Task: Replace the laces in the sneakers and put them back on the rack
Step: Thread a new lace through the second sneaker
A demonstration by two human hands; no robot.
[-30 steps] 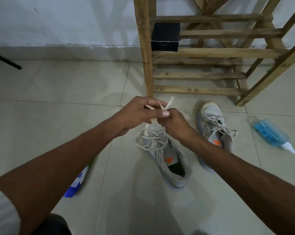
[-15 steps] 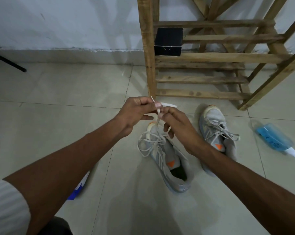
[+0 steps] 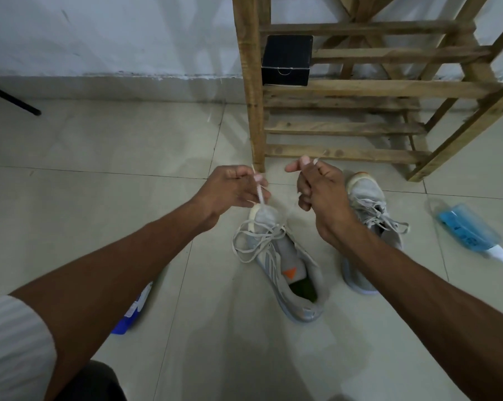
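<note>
Two ends of one lace [image 3: 259,195], together half a second ago, now drawn well apart.
Shows no sneaker yet on the wooden rack [image 3: 345,91]; keeps the near sneaker [image 3: 285,264] on the tiled floor [image 3: 100,198] under the hands, the second sneaker [image 3: 366,198] just beside it. Probably evens the lace through the toe eyelets. Pinches one end in the left hand [image 3: 233,189], fingers curled; pinches the other tip [image 3: 317,161] in the right hand [image 3: 324,195].
</note>
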